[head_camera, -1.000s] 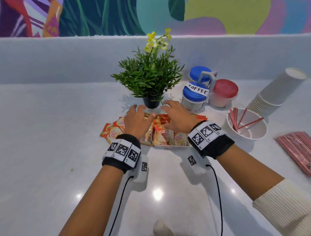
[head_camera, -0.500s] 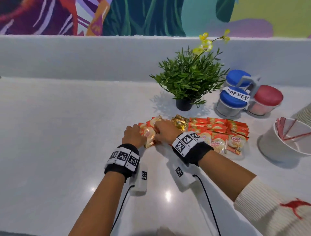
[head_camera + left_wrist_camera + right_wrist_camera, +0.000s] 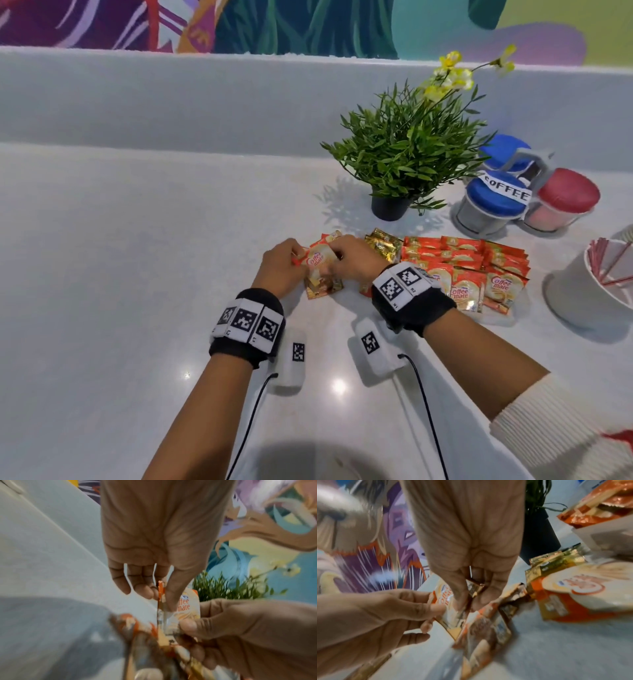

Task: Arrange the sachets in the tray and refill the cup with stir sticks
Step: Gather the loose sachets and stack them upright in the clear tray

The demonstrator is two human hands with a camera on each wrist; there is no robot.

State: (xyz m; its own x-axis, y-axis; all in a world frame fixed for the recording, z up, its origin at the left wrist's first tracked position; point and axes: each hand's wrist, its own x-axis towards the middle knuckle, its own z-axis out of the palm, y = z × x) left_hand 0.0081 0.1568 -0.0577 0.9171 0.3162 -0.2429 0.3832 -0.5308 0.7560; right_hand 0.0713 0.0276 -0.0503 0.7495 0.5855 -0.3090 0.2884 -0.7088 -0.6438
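A small bunch of Coffee mate sachets (image 3: pixel 318 262) is lifted off the counter just left of the tray. My left hand (image 3: pixel 297 261) pinches the top sachet (image 3: pixel 187 605) between thumb and fingers. My right hand (image 3: pixel 338 263) pinches the same bunch (image 3: pixel 444 595) from the other side. More sachets (image 3: pixel 323 287) lie on the counter under the hands. The white tray (image 3: pixel 498 317) to the right holds rows of orange sachets (image 3: pixel 462 263), with gold sachets (image 3: pixel 382 245) at its left end. A white cup (image 3: pixel 579 301) with a few red stir sticks (image 3: pixel 609 263) stands at the far right.
A potted plant (image 3: pixel 400 161) stands behind the tray. Two blue-lidded jars (image 3: pixel 493 202), one labelled COFFEE, and a red-lidded jar (image 3: pixel 563 202) sit at the back right. A low wall (image 3: pixel 171 99) runs along the back of the counter.
Both hands left the tray and went to the loose sachets on its left. They gathered these and now hold them raised off the counter. The head view has turned left.
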